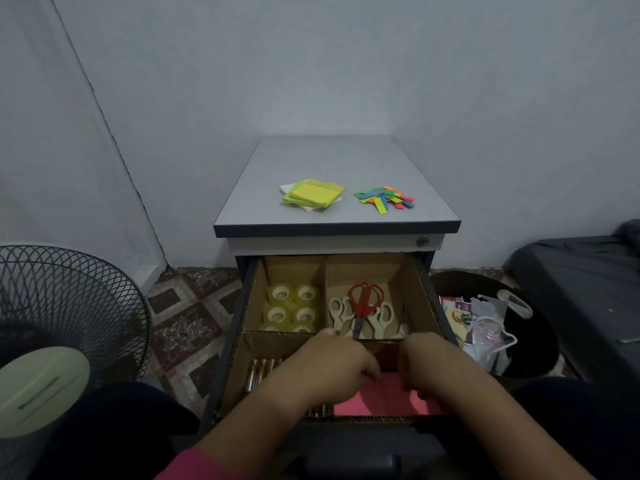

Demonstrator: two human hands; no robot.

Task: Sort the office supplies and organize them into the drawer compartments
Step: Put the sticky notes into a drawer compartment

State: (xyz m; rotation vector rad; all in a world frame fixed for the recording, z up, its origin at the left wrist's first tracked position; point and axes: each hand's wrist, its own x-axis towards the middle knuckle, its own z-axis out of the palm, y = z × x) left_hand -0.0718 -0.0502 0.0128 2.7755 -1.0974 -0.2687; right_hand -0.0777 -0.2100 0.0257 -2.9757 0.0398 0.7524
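In the open drawer, tape rolls are sitting in the back left compartment, scissors in the back right. The left hand and right hand are both pressing fingers onto pink paper in the front right compartment; whether either is gripping it, I cannot tell.

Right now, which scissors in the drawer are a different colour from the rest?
The red-handled scissors in the back right compartment. They lie on top of the other scissors, whose handles are all pale cream.
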